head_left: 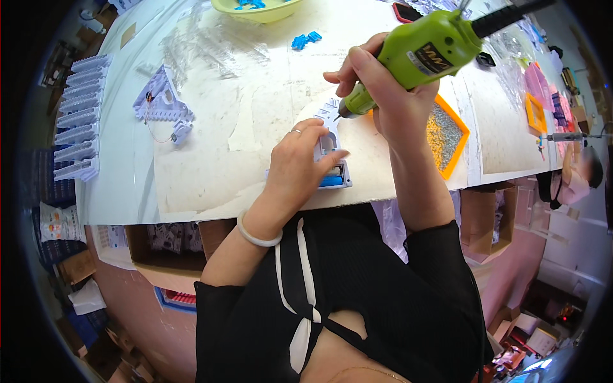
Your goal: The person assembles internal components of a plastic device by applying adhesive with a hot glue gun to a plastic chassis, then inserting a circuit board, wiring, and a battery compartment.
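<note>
My right hand [399, 96] is wrapped around a green electric screwdriver [424, 51], which slants down to the left. Its bit is at the upper, slotted end of a pale lavender plastic housing [329, 108] on the table; whether a screw is under the tip is too small to tell. My left hand [294, 159] grips that housing from the left, fingers over its middle and thumb across its near part. Below the thumb, a battery compartment shows a blue battery [331, 180]. The left palm hides part of the housing.
Right of the housing, an orange tray [457, 156] holds many small screws. Another lavender part [159, 96] with a thin wire lies left, beside a row of ridged strips [83, 118]. Farther back are clear bags [211, 48], blue pieces [305, 41] and a yellow bowl [262, 14]. A person [578, 172] sits far right.
</note>
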Action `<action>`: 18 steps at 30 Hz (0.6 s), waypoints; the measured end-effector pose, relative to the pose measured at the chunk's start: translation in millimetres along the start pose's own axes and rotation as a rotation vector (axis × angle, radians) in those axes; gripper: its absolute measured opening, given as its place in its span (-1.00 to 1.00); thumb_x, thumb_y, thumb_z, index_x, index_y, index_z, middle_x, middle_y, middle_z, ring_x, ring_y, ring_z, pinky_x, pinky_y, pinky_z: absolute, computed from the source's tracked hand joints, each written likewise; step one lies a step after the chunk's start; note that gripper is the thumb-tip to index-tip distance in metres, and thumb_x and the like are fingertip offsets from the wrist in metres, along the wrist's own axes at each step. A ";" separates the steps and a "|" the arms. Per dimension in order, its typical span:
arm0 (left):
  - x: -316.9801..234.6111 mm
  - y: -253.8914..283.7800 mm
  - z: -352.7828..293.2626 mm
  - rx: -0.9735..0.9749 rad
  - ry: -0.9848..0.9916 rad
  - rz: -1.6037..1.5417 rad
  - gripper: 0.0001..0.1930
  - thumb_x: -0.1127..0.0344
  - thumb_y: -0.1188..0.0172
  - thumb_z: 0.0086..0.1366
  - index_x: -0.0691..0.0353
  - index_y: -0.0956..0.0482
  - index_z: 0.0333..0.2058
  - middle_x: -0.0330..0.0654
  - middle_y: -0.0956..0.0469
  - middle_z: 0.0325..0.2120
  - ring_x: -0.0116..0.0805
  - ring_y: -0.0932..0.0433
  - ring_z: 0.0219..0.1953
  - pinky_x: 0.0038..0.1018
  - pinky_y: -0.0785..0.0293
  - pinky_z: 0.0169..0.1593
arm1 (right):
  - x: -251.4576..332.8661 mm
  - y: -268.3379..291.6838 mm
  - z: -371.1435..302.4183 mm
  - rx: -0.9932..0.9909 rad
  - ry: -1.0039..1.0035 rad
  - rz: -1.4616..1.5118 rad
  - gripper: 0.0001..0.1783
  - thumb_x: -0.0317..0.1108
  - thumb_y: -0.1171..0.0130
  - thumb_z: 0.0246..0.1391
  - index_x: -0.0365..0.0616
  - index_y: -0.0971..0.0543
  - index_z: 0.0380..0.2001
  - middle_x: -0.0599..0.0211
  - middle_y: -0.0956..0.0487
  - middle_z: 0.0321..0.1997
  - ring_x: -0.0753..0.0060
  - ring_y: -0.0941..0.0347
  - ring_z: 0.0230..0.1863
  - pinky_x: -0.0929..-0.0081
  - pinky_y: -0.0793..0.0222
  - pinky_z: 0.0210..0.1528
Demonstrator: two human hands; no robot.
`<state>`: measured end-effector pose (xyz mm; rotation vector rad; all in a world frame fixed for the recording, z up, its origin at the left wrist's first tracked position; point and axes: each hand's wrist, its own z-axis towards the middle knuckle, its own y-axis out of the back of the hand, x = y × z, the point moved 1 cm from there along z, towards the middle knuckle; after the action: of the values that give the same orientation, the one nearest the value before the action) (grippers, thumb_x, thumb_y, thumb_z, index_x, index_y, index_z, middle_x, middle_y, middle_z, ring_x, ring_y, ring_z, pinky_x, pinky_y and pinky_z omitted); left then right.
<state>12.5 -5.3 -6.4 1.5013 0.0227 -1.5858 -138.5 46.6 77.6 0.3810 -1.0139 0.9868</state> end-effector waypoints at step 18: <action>-10.9 5.1 -11.1 0.282 -0.275 0.312 -0.08 0.10 -0.53 -0.09 0.62 -0.33 0.14 0.11 -0.34 0.11 0.03 -0.32 0.19 -0.31 -0.30 0.29 | -19.6 -9.7 2.8 0.030 -0.007 -0.056 -0.96 -0.56 -0.22 0.14 -0.25 -0.55 -0.38 0.28 -0.61 -0.50 0.46 -0.62 -0.51 0.40 -0.68 -0.29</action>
<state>22.3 4.5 2.3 1.3995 -0.5845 -1.5673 -135.2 29.5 64.0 0.4359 -0.9902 0.9520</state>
